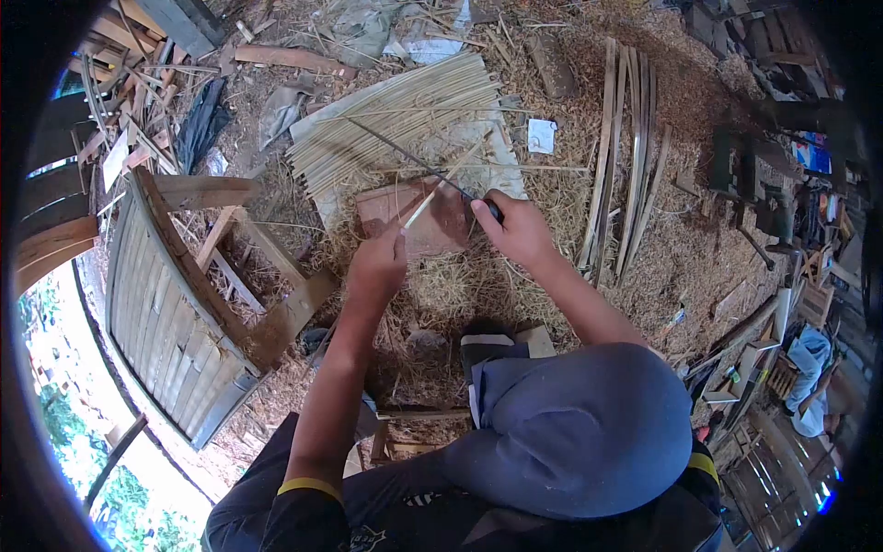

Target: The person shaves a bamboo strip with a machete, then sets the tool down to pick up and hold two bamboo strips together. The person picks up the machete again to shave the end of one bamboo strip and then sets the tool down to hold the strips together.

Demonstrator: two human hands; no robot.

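Observation:
My left hand is closed around the lower end of a thin pale wooden strip, which slants up and to the right. In my right hand is the dark handle of a knife with a long, narrow blade pointing to the upper left. The blade crosses the strip just ahead of my hands. Below them lies a flat reddish board on the shavings. Beyond it, many similar thin strips are laid side by side on a pale sheet.
Long wooden slats lie to the right, near a small white paper. A slatted wooden structure stands at the left. Shavings cover the ground. Tools and scrap wood line the right side.

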